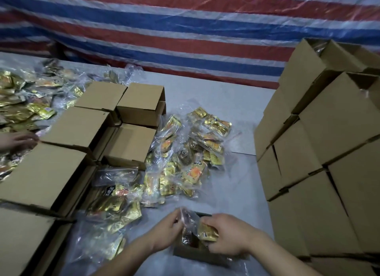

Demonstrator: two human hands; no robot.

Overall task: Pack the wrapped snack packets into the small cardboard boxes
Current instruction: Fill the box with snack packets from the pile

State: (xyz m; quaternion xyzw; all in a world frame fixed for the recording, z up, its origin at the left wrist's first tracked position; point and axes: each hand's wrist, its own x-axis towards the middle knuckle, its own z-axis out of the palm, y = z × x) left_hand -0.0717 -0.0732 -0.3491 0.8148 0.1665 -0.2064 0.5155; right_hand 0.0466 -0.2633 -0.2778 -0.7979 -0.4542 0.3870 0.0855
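Left hand pinches clear bag over open small box | right hand grips gold packet at box mouth | I note loose packets on counter beyond.

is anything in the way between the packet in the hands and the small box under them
Nothing visible. The left hand and right hand hold the clear-wrapped packet directly above the open small box. Its mouth already holds packets, and the loose pile lies farther back on the table.

hands: 3; left boxes: roughly 6; packets: uncountable
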